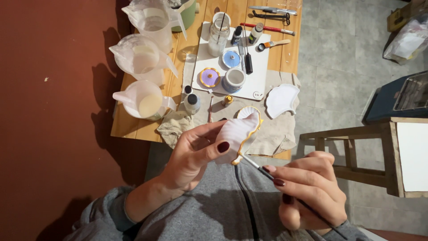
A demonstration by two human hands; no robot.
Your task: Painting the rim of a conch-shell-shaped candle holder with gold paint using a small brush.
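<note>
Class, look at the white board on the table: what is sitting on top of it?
On the white board: a glass jar, two small bottles, a blue lid, a purple lid and a small pot. The board beneath them is hidden.

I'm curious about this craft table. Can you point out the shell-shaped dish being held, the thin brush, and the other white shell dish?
shell-shaped dish (pixel 235 134), head view, ribbed back.
thin brush (pixel 254 164), head view, metal ferrule.
white shell dish (pixel 281 100), head view, centre.

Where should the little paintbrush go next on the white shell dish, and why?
Probably a short stroke further along the rim. The left hand holds the white shell-shaped dish tilted, its edge already lined with a yellow-gold trim. The right hand holds the thin paintbrush with its tip touching the lower end of that trim, so carrying the line on from there seems the natural move.
</note>
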